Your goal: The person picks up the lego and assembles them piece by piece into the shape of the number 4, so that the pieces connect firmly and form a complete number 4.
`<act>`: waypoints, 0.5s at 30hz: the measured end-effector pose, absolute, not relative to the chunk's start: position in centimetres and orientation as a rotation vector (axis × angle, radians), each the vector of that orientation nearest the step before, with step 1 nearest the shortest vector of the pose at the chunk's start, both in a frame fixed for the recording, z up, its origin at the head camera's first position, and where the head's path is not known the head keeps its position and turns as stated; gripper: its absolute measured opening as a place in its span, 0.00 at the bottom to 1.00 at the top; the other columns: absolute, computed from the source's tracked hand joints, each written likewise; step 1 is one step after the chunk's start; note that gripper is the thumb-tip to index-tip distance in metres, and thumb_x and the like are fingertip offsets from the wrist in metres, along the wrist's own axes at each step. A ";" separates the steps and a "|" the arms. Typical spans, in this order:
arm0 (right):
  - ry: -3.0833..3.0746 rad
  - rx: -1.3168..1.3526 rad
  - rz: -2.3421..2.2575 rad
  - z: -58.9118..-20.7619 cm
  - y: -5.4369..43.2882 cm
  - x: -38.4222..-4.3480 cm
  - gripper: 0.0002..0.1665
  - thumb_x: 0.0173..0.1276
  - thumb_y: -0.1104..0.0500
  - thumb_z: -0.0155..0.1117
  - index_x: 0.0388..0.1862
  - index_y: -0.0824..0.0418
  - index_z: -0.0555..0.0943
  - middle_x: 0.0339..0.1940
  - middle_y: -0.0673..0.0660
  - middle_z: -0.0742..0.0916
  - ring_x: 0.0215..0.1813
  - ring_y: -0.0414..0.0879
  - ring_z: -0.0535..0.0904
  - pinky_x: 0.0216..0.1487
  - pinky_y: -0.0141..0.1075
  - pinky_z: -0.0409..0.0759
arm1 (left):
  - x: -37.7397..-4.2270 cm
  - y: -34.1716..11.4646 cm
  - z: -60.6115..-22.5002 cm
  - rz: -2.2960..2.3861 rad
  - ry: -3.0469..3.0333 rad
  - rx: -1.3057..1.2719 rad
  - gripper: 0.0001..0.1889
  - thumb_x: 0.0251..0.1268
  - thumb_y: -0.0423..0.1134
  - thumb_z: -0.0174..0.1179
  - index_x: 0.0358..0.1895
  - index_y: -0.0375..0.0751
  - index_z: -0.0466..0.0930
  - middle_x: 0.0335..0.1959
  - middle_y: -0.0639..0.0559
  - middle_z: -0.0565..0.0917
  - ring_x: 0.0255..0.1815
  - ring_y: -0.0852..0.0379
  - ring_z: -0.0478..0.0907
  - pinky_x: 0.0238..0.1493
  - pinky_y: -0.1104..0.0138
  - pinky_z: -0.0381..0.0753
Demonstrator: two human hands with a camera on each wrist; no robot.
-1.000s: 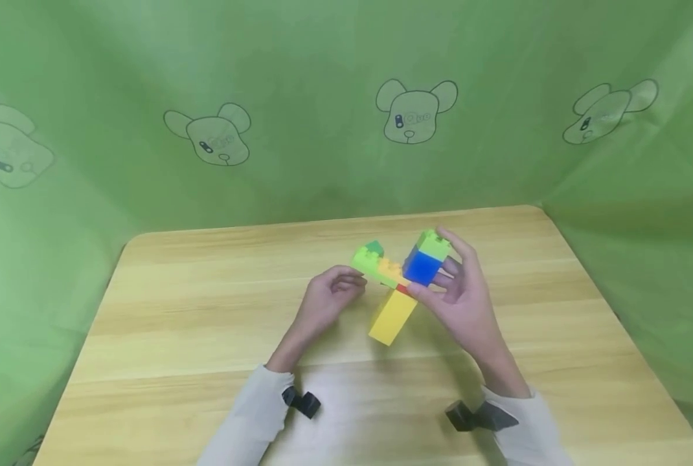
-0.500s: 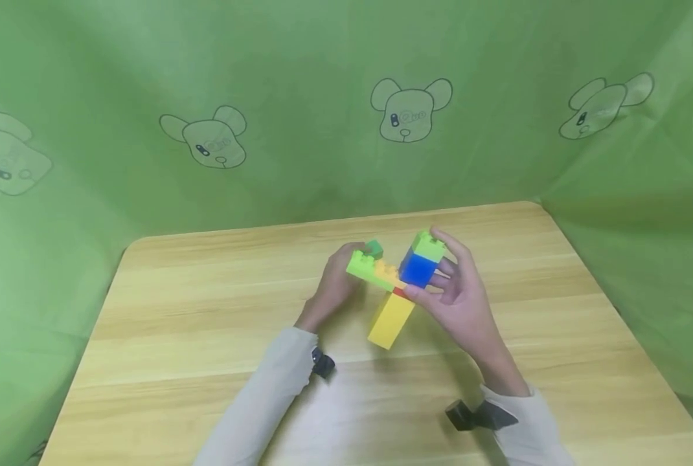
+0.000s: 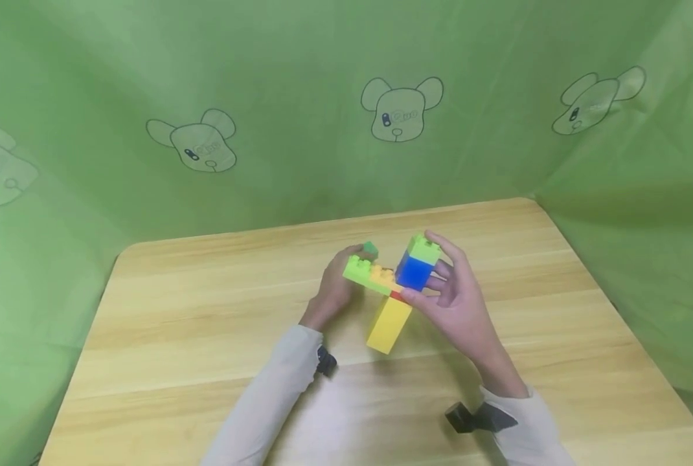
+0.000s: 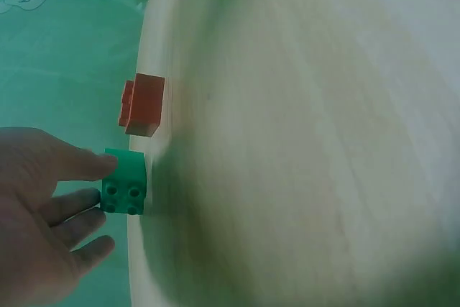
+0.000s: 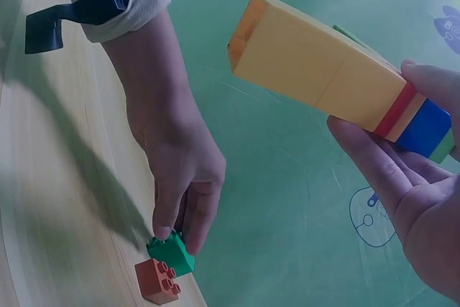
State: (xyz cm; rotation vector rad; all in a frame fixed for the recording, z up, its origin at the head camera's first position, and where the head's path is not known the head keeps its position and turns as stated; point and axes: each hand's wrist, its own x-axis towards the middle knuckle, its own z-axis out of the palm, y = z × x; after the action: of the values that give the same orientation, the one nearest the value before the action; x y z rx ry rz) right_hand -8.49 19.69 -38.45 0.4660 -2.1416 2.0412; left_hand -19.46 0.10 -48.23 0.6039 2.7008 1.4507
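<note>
My right hand (image 3: 460,304) holds a built stack of toy building blocks above the table. In it are a yellow block column (image 3: 389,325), a thin red layer (image 3: 397,296), a blue block (image 3: 414,273) and a light green block (image 3: 425,248). A light green block (image 3: 357,269) and an orange-yellow block (image 3: 383,274) form an arm out to the left. My left hand (image 3: 335,281) pinches a dark green block (image 4: 123,181) on the table between thumb and fingers. Beside that block sits a red-orange block (image 4: 145,106), hidden in the head view behind the stack.
The wooden table (image 3: 195,323) has rounded far corners. Green cloth (image 3: 300,129) printed with bear heads surrounds it at the back and sides. Each wrist wears a black camera mount (image 3: 480,417).
My left hand has moved forward and right, behind the stack's left arm, and has closed on the dark green block. The right hand keeps the stack nearly still.
</note>
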 end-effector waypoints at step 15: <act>-2.135 0.473 2.042 -38.4 19.6 -8.5 0.53 0.62 0.81 0.68 0.82 0.54 0.60 0.63 0.60 0.81 0.54 0.48 0.86 0.46 0.40 0.90 | -19.4 -1.2 -48.6 1.071 3.062 0.615 0.13 0.62 0.20 0.64 0.49 0.29 0.85 0.45 0.39 0.84 0.44 0.45 0.83 0.47 0.61 0.87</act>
State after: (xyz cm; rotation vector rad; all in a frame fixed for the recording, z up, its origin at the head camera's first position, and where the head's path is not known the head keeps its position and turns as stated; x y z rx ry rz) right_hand -8.50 19.58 -38.38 0.4730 -2.1347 2.0419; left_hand -19.41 -1.23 -48.56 0.6147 3.0617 1.0709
